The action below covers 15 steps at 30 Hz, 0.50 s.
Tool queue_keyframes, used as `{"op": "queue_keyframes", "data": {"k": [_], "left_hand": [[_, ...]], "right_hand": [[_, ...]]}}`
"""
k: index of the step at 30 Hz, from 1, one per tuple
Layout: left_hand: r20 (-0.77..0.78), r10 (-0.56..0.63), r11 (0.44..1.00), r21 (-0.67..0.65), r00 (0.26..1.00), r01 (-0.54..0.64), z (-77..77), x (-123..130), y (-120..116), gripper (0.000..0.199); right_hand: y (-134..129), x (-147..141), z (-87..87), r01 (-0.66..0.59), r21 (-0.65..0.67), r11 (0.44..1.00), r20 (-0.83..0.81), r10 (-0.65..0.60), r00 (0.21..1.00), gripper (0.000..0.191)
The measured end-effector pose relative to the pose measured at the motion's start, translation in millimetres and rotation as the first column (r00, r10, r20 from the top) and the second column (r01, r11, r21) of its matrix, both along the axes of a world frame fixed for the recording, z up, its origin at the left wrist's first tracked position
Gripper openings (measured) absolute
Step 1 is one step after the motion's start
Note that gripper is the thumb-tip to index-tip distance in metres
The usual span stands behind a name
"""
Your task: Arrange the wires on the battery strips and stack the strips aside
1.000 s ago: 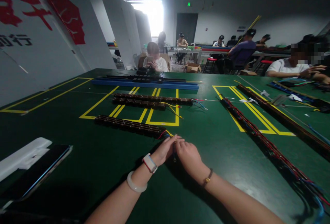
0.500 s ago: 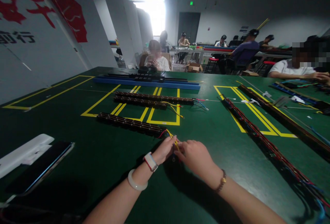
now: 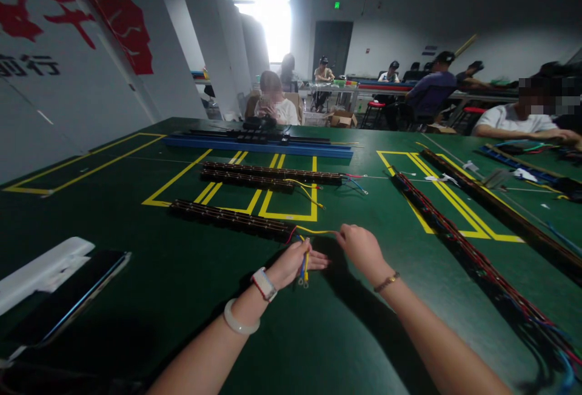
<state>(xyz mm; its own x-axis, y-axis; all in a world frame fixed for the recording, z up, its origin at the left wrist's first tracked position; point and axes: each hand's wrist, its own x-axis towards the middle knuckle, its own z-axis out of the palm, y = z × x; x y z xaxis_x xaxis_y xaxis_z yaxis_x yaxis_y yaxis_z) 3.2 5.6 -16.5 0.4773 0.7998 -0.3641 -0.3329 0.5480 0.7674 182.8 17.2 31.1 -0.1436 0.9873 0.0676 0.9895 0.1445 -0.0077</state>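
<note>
Two hands near edge of green worktop (image 3: 364, 334); left hand (image 3: 291, 265) fingers closed around a small bunch of blue and yellow wires (image 3: 303, 268); right hand (image 3: 361, 248) fingers pinched on one yellow wire (image 3: 316, 231), stretched out from the nearest dark strip (image 3: 231, 219); phone (image 3: 68, 298) and white case (image 3: 40, 271) at left; bare worktop between the hands and the long harness (image 3: 454, 240) at right; two more strips (image 3: 268, 175) beyond; one blue rail (image 3: 259, 143) at far edge.
</note>
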Motion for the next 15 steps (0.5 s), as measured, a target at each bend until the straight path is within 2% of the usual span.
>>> {"op": "queue_keyframes", "data": {"k": [4, 6, 8, 11, 13, 15], "left_hand": [[0.056, -0.036, 0.999, -0.006, 0.998, 0.036, -0.8, -3.1, 2.1, 0.029], [0.078, -0.031, 0.999, -0.015, 0.996, 0.033, -2.7, -3.5, 2.9, 0.028], [0.092, -0.035, 0.999, -0.019, 0.995, 0.037, -3.7, -3.7, 3.2, 0.027], [0.123, -0.033, 0.999, -0.021, 0.992, 0.036, -3.3, -3.9, 3.0, 0.028], [0.148, -0.035, 0.999, -0.024, 0.988, 0.038, -3.3, -3.8, 3.0, 0.029], [0.162, -0.023, 1.0, -0.014, 0.986, 0.026, -4.9, -3.8, 3.5, 0.028]], "right_hand": [[15.5, 6.1, -25.9, -0.026, -0.006, 1.0, -0.013, 0.026, 1.0, 0.026], [17.9, 7.8, -33.5, -0.053, 0.008, 0.999, -0.01, 0.053, 0.999, 0.026], [16.7, 8.8, -35.8, -0.077, 0.047, 0.996, 0.015, 0.077, 0.997, 0.028], [9.4, 8.3, -32.7, -0.12, 0.201, 0.972, 0.044, 0.113, 0.993, 0.031], [2.2, 5.7, -30.3, -0.203, 0.306, 0.93, 0.018, 0.208, 0.978, 0.032], [-5.3, 1.0, -30.6, -0.396, 0.337, 0.854, -0.005, 0.423, 0.906, 0.03]]}}
